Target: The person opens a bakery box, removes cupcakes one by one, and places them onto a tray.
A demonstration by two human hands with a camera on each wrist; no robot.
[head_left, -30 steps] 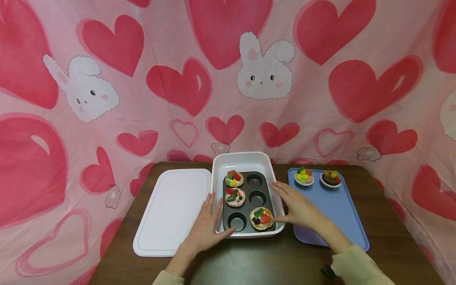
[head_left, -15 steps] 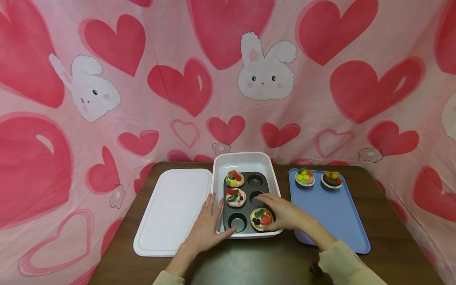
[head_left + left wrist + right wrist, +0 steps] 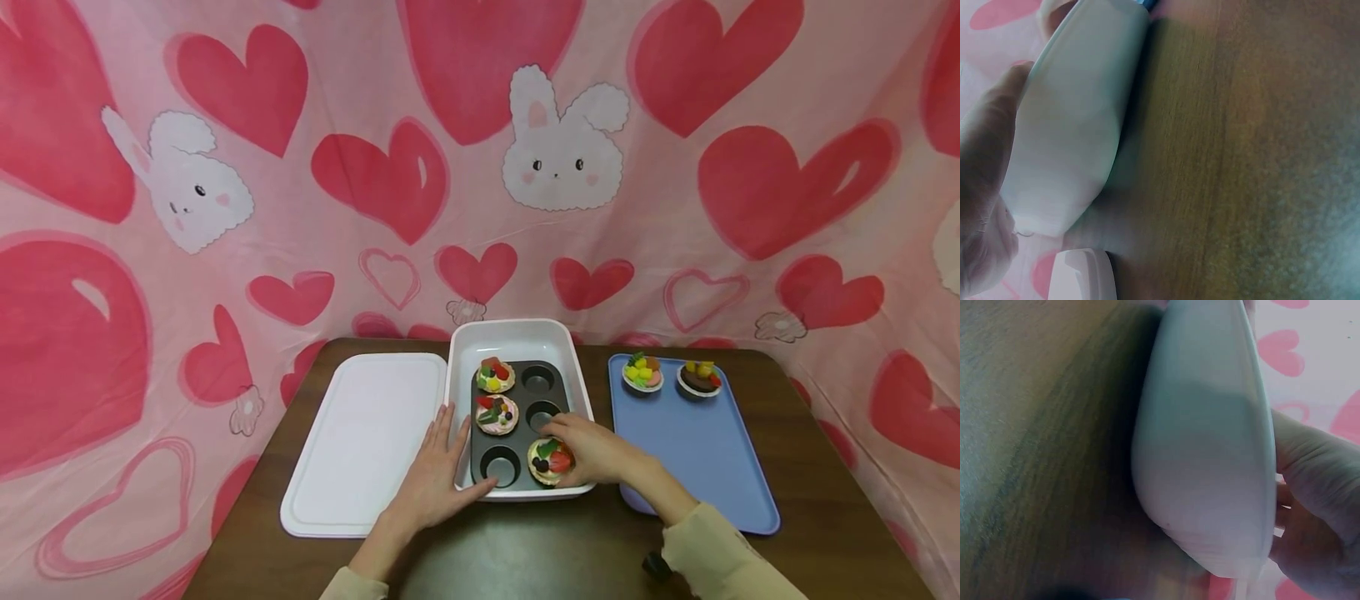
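Observation:
A dark muffin tin (image 3: pixel 517 454) sits inside a deep white container (image 3: pixel 510 333). Two fruit tarts, a yellow-topped tart (image 3: pixel 495 377) and a pink-cream tart (image 3: pixel 496 415), fill cups in its left column. My right hand (image 3: pixel 600 450) reaches over the container's right rim and holds a strawberry-topped fruit tart (image 3: pixel 546 460) at the near right cup, thumb on the near side and fingers on the far side. My left hand (image 3: pixel 431 475) rests with fingers spread along the container's left rim, thumb by the near left cup. Both wrist views show mainly the container's outer wall (image 3: pixel 1072 125).
A flat white lid-like board (image 3: pixel 360 450) lies left of the container. On the right, a blue tray (image 3: pixel 690 458) bears two cupcakes, a fruit-topped cupcake (image 3: pixel 642 375) and a chocolate cupcake (image 3: pixel 698 379), at its far end. A heart-and-rabbit cloth (image 3: pixel 360 83) hangs behind the wooden table (image 3: pixel 510 558).
My right hand has moved left from the container's right rim onto the strawberry-topped fruit tart, and its fingers have closed in around it. The left hand has stayed put.

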